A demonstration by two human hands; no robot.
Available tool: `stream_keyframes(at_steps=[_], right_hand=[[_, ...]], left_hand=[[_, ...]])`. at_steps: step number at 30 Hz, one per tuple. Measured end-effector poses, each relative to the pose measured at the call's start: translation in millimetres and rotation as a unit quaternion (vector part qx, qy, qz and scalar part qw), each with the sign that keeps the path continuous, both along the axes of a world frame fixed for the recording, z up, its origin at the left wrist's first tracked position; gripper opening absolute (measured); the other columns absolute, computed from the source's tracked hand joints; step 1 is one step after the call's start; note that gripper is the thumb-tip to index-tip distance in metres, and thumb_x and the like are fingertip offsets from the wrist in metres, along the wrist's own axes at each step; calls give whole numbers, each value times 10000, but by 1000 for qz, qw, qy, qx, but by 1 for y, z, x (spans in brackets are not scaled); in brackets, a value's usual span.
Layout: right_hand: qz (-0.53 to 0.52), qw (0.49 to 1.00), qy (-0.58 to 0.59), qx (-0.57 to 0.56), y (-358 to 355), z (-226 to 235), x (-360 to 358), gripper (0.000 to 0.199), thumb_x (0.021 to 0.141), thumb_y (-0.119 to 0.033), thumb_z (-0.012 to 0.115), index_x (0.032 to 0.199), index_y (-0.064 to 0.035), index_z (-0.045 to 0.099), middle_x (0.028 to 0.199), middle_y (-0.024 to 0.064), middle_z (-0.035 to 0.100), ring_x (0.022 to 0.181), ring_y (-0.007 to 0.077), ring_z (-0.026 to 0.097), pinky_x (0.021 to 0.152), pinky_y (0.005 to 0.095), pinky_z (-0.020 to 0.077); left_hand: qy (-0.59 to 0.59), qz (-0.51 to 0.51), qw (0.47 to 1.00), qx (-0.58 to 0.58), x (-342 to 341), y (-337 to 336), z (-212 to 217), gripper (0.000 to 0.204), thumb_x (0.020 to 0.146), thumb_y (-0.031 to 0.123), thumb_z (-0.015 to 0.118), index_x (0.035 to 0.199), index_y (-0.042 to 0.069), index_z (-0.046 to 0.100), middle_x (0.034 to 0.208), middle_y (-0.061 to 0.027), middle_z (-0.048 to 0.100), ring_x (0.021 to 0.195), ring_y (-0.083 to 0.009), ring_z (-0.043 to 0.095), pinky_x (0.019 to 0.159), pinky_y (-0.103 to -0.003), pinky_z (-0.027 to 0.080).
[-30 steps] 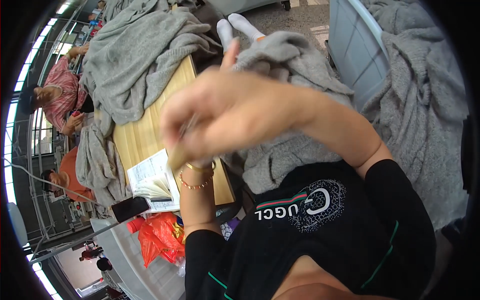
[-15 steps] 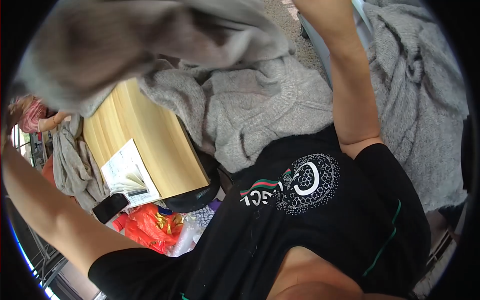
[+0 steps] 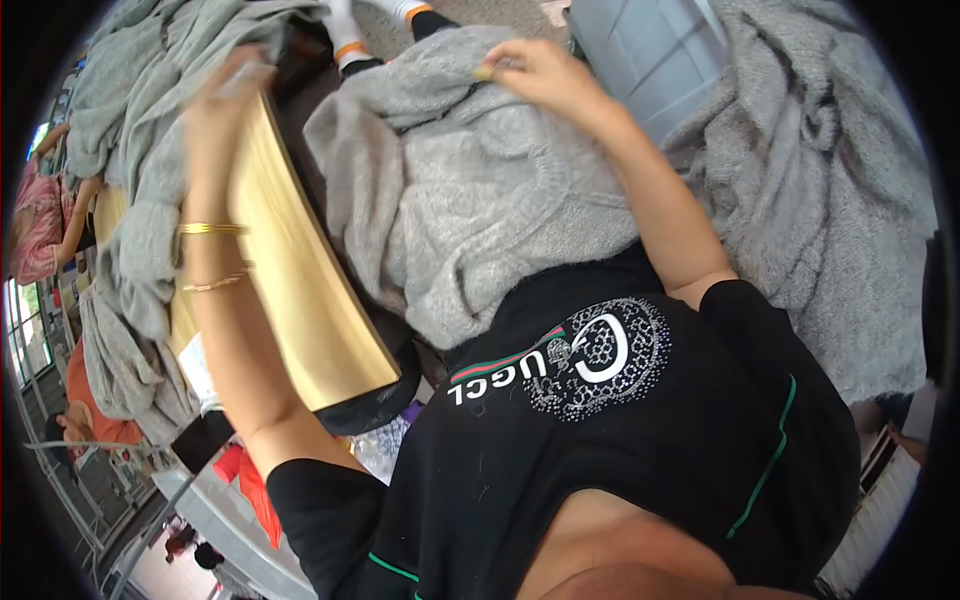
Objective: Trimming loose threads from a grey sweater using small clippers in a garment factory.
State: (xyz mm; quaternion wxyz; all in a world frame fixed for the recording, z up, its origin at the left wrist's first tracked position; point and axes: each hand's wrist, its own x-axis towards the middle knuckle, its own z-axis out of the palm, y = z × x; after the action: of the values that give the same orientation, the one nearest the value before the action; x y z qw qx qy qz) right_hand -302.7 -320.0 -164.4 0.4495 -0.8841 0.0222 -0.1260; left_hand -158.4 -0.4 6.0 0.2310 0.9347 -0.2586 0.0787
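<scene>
A light grey knitted sweater [image 3: 480, 190] lies bunched across my lap. My right hand [image 3: 540, 78] is at its far edge, with the fingers curled together; a small yellowish bit shows at the fingertips, too small to name. My left hand [image 3: 232, 85] is smeared by motion over the far end of the pale wooden board [image 3: 290, 270], beside a heap of grey knitwear [image 3: 150, 210]. Its fingers cannot be made out, and two gold-coloured bracelets [image 3: 212, 229] circle that wrist.
More grey knitwear [image 3: 810, 210] hangs at the right, next to a grey plastic bin [image 3: 650, 60]. A dark phone [image 3: 198, 440] and a red plastic bag [image 3: 258, 500] are near the board's close end. Another person in pink [image 3: 40, 230] sits at far left.
A blurred grey garment that swept across the upper left now rests on the left heap. My left arm has swung inward over the board. My right hand has come down to the lap sweater.
</scene>
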Motion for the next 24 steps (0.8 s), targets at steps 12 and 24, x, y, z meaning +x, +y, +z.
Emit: stream_keyframes(at_steps=[12,24], right_hand=[[120,976,-40,179,11,6,1,318,887,-287,743,1026,-3,705,934,132,730,850,222,683,770,366,528],[65,974,-42,213,-16,66,12,247,933,-251,753,1073,-50,722,1007,7,727,941,84,648,845,255,520]], left_hand=[[60,-24,923,379,17,-59,-203,796,783,166,704,1506,97,378,1369,-206,563,1200,-382,604,1030,-550,440],[189,-66,925,-324,59,-58,-130,233,884,202,548,926,-9,638,821,-83,655,737,-260,612,694,-390,495]])
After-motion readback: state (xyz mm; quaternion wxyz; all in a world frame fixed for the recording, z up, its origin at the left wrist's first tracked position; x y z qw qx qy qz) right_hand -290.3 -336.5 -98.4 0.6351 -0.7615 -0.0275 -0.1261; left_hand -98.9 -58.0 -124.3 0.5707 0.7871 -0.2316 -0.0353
